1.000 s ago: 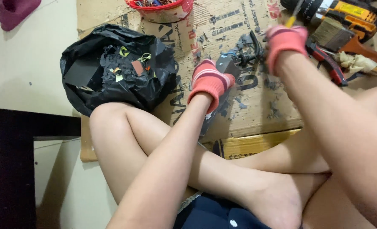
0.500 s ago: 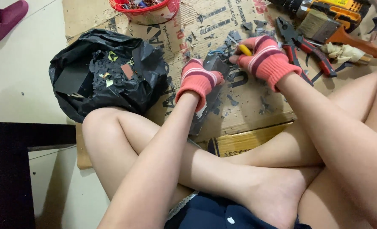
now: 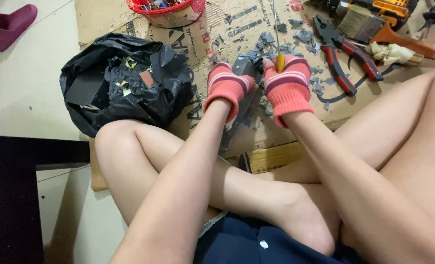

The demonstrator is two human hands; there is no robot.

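Note:
I sit cross-legged on the floor, both hands in red-and-pink striped gloves. My left hand [image 3: 227, 88] presses down on a dark grey block-shaped part [image 3: 243, 66] that rests on a sheet of cardboard [image 3: 212, 29]. My right hand [image 3: 288, 85] is closed around the yellow handle of a screwdriver [image 3: 278, 44], whose thin metal shaft points away from me over the cardboard. The two hands are side by side, almost touching. Grey plastic fragments [image 3: 300, 36] lie scattered around the part.
A black plastic bag [image 3: 124, 83] full of grey scraps sits to the left. Red-handled pliers [image 3: 344, 51], a paintbrush [image 3: 388, 32] and a yellow power tool [image 3: 383, 7] lie at the right. A red basket [image 3: 166, 12] stands at the top, and a pink slipper [image 3: 9, 24] lies far left.
My right hand came in from the tools at the right, now holding the screwdriver beside my left hand. My left hand stayed on the grey part.

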